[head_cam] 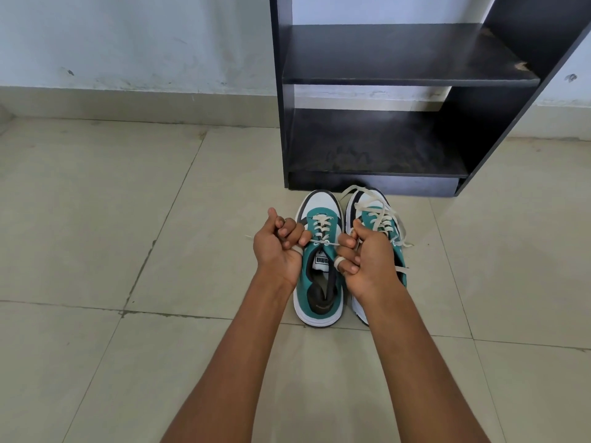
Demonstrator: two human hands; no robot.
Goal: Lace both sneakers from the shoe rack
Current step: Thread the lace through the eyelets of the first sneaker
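Note:
Two teal and white sneakers stand side by side on the tiled floor, toes toward the rack. The left sneaker (319, 282) has its cream lace (321, 230) threaded up the eyelets and crossed in a knot at the top. My left hand (278, 244) grips one end of that lace, wound round a finger, and pulls it to the left. My right hand (364, 257) grips the other end, pulled to the right. The right sneaker (383, 219) lies partly behind my right hand, its lace (377, 206) loose and strewn over the toe.
A black shoe rack (383, 129) with two bare shelves stands just beyond the sneakers against a pale wall (128, 43). Beige floor tiles (128, 251) stretch to the left and toward me.

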